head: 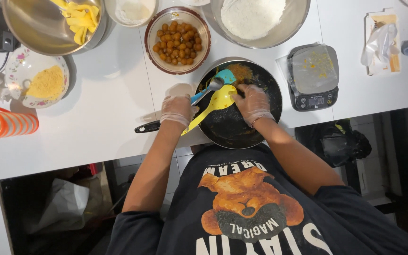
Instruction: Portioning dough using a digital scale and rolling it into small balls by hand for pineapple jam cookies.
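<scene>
We grip yellow spatula (216,101) and metal spoon (211,87) in gloved left hand (177,109), over dark pan (230,127) at table edge. Gloved right hand (252,101) curled, fingertips touching spatula blade. Bowl of brown balls (177,41) just behind pan.

Over the dark pan (227,127), the gloved left hand (178,108) grips a yellow spatula (213,101) and a spoon (212,86); the gloved right hand (252,103) touches the spatula's blade. A bowl of brown balls (178,41) sits just behind the pan.

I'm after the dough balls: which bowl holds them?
The glass bowl just above the dark pan; the other bowls hold white flour, yellow powder or yellow strips.
</scene>
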